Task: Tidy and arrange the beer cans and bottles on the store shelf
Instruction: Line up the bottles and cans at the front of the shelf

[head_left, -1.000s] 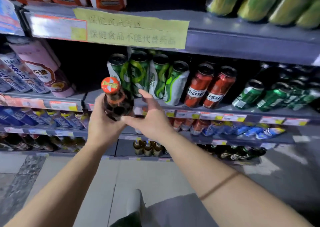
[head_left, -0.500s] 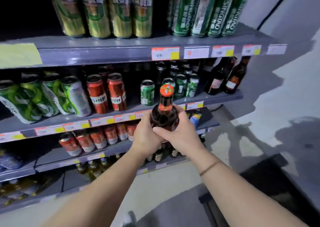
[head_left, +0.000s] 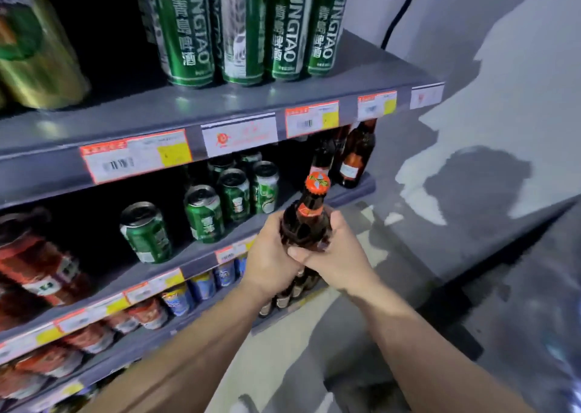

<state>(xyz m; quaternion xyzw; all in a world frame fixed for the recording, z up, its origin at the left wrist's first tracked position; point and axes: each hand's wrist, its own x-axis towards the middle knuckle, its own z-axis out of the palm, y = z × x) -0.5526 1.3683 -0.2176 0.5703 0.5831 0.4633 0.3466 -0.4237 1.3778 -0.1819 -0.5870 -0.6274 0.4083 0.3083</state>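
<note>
A dark brown beer bottle (head_left: 309, 214) with an orange cap stands upright in both my hands, in front of the middle shelf (head_left: 201, 257). My left hand (head_left: 270, 261) wraps its body from the left. My right hand (head_left: 336, 255) grips it from the right, thumb across the front. On that shelf's right end stand similar brown bottles (head_left: 355, 157). Short green cans (head_left: 204, 214) stand in rows to their left, with red cans (head_left: 34, 264) further left. Tall green Tsingtao cans (head_left: 245, 25) line the shelf above.
Grey metal shelves carry price tags (head_left: 311, 118) along their edges. Blue cans (head_left: 201, 286) and red cans (head_left: 94, 337) fill the shelf below, with small bottles under them. A grey wall (head_left: 490, 98) and a dark floor lie to the right of the shelving's end.
I have moved to the right along the shelving with the bottle in both hands. The view now shows the shelf's right end, where the brown bottles stand, closer than before.
</note>
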